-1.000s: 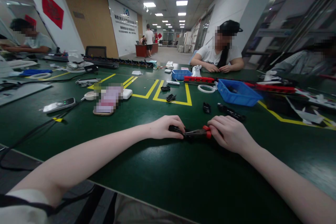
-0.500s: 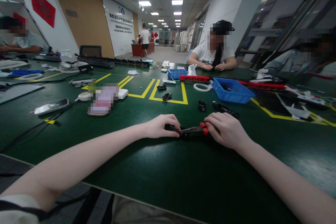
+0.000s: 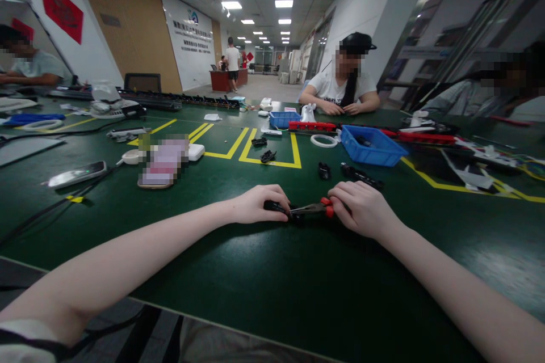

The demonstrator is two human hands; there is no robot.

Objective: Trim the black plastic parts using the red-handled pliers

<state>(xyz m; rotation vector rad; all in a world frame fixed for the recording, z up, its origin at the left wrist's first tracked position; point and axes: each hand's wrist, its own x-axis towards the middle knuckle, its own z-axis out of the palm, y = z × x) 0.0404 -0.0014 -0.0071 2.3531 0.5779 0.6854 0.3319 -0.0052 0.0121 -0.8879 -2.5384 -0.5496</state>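
Just above the green table, my left hand pinches a small black part, partly covered by my fingers. My right hand is closed round the red handles of a pair of pliers. The metal jaws point left and meet the black part by my left fingertips; whether they grip it I cannot tell. Beyond my right hand lie a short black piece and a longer black piece.
A blue bin holding dark pieces stands behind my right hand, beside a white ring. Two black pieces lie in a yellow-taped rectangle. A phone and a white device rest at left. A co-worker sits opposite.
The whole view has shifted slightly, so things appear a little further left. Both hands keep the same hold on the black part and the pliers.
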